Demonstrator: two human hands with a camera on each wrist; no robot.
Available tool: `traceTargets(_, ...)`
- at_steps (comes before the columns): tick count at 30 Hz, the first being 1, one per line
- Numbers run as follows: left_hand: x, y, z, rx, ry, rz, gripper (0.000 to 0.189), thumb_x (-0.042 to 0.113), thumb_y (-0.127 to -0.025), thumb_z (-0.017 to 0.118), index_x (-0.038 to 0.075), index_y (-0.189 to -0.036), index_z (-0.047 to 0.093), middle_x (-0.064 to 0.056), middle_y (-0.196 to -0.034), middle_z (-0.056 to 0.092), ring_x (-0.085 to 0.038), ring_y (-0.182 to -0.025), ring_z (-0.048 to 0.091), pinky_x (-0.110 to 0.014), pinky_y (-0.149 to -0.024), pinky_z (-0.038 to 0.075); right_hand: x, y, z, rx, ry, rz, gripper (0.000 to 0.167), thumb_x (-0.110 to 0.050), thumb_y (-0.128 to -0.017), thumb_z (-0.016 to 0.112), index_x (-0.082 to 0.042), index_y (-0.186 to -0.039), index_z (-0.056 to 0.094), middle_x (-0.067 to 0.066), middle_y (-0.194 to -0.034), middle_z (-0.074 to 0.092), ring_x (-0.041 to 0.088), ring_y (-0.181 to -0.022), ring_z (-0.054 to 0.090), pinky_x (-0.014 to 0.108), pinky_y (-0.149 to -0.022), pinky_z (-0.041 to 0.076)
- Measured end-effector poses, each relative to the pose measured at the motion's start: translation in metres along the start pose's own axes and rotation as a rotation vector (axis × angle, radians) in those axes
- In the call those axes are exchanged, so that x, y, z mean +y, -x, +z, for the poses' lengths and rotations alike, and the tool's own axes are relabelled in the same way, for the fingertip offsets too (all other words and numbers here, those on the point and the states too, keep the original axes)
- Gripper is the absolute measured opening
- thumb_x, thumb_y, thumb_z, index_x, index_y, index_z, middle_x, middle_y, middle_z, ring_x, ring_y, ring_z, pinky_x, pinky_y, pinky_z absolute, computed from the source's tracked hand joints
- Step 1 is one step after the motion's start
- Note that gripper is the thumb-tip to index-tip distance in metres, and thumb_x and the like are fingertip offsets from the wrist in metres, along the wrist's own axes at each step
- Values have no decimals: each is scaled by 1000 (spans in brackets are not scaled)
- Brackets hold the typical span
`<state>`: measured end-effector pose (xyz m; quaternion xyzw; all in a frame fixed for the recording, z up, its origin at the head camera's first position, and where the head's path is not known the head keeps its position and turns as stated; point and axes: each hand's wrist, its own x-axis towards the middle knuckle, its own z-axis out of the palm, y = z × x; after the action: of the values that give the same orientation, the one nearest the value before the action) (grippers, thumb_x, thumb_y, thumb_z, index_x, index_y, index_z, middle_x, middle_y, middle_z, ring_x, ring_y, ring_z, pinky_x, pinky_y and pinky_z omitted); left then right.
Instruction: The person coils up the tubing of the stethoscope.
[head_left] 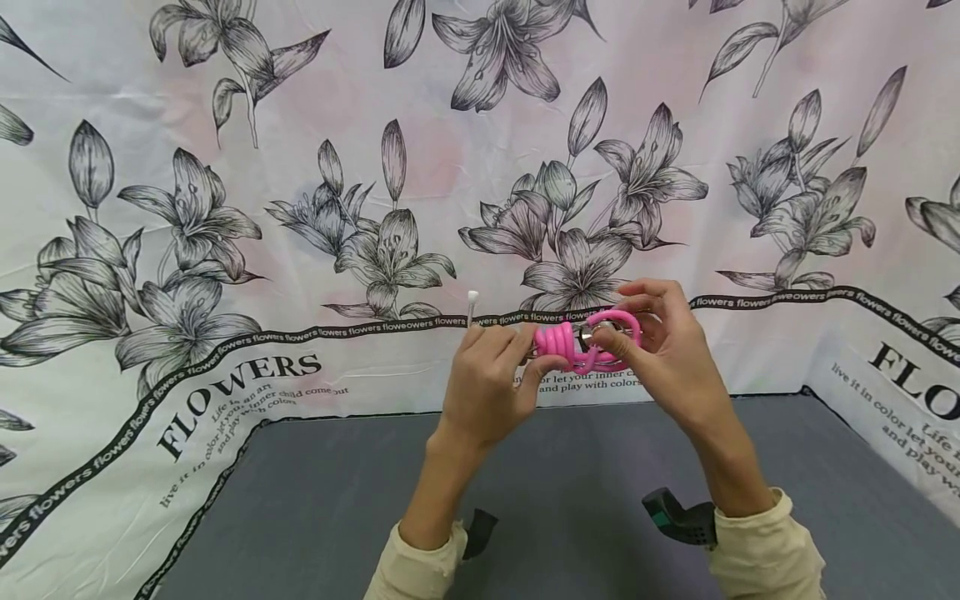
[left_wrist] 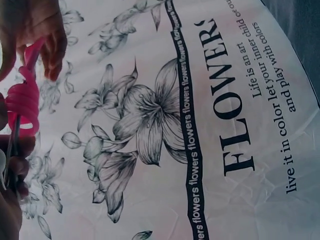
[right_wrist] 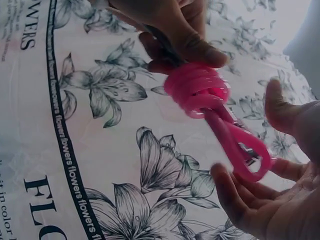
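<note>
A bundle of bright pink cord [head_left: 556, 342] is held up in front of me, wound into tight coils with a loop at one end. Shiny metal shows inside the loop [right_wrist: 248, 153]. My left hand [head_left: 487, 375] grips the coiled end between thumb and curled fingers. A thin dark-grey rod [left_wrist: 13, 145] runs from the coils into that hand's fingers. Above its knuckles pokes a slim stalk with a white tip [head_left: 472, 297]. Around the loop end, my right hand [right_wrist: 280, 195] is spread, thumb apart from the cord, fingers just under the loop.
A grey tabletop [head_left: 360, 500] lies below both hands. Behind it hangs a white cloth [head_left: 420, 367] printed with lilies and lettering, which also runs along the sides. Dark wrist devices [head_left: 678, 518] sit at the cream sleeves [head_left: 765, 542].
</note>
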<state>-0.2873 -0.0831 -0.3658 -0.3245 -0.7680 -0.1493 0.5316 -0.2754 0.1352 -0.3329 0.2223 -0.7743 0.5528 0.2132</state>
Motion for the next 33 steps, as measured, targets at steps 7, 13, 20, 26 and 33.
traceTargets(7, -10, 17, 30, -303, 217, -187, 23, 28, -94, 78, 7, -86, 73, -2, -74, 67, -14, -73, 60, -27, -71, 49, 13, 2, -13, 221, 83, 70, 37, -24, -109, 55, -7, -139, 41, -7, -114, 49, -1, -108, 58, 9, -83, 45)
traceTargets(13, -12, 67, 67, -659, 387, -306, 29, 31, -97, 76, 7, -81, 74, -1, -68, 63, -1, -58, 38, -13, -54, 30, 26, 8, -24, 62, 199, 108, 45, -33, -112, 47, -1, -142, 37, 11, -125, 50, 11, -115, 59, 8, -86, 42)
traceTargets(20, -6, 126, 79, -941, 196, -143, 31, 37, -101, 68, 12, -84, 68, 5, -71, 60, -1, -61, 45, -17, -57, 38, 34, 16, -33, -62, 295, 78, 45, -32, -112, 48, 3, -139, 42, 25, -127, 54, 41, -122, 57, 15, -92, 43)
traceTargets(26, -2, 136, 73, -971, -56, 11, 30, 41, -102, 65, 18, -84, 74, 3, -80, 68, -10, -68, 63, -27, -64, 53, 45, 21, -34, -88, 306, 95, 45, -32, -112, 48, 4, -138, 42, 25, -126, 55, 40, -118, 57, 12, -88, 42)
traceTargets(33, -3, 132, 66, -990, -94, -11, 45, 55, -99, 64, 19, -74, 71, 4, -80, 61, -10, -64, 54, -27, -63, 51, 69, 16, -30, -202, 372, 88, 36, -32, -113, 44, -1, -130, 54, 20, -116, 68, 35, -107, 68, 31, -88, 54)
